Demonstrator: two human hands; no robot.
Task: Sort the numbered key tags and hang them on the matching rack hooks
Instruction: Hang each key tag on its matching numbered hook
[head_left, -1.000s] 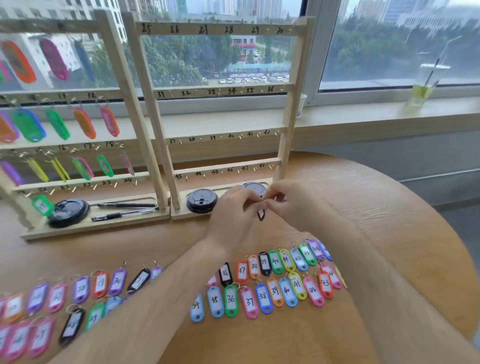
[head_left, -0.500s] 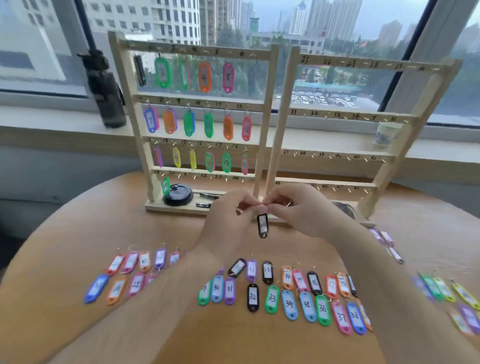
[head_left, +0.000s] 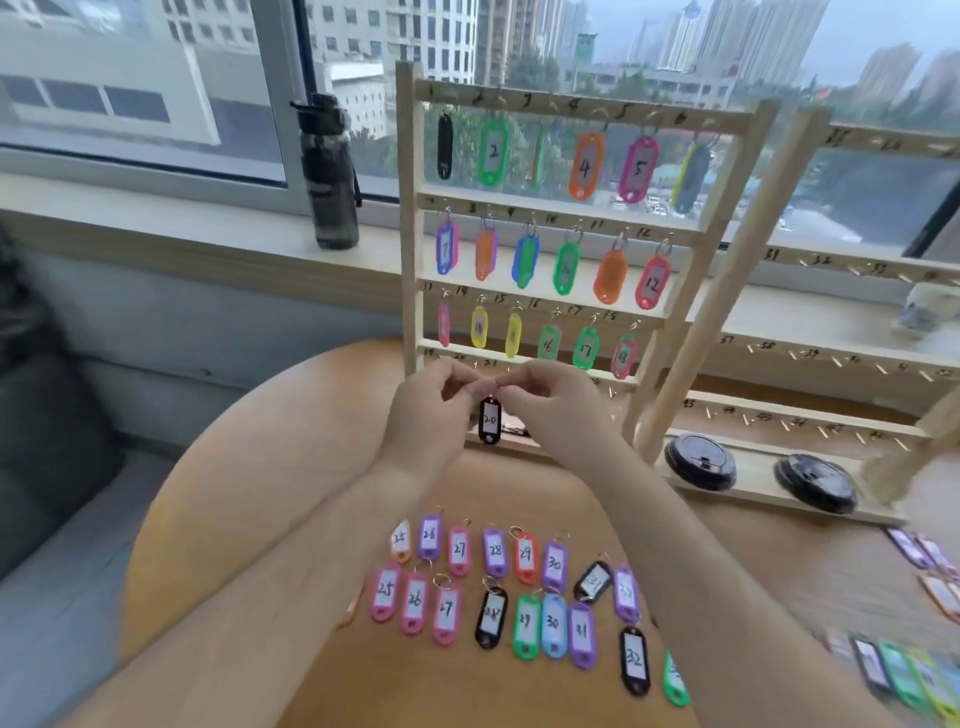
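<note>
A: Hands?
B: Both pinching: left hand (head_left: 426, 410) and right hand (head_left: 550, 405) hold the ring end of black tag 20 (head_left: 490, 422). It hangs upright just below the pinch, over the counter (head_left: 291, 467).
A: Target?
B: Lowest rail of the left rack (head_left: 409, 234), just behind the hands. Hook 20 is hidden by them. Green tag 17 (head_left: 586, 349) hangs close up-right and may snag.

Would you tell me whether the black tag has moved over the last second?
Yes. Black tag 20 has moved left: earlier it hung before the base of the right rack, now before the bottom row of the left rack.
</note>
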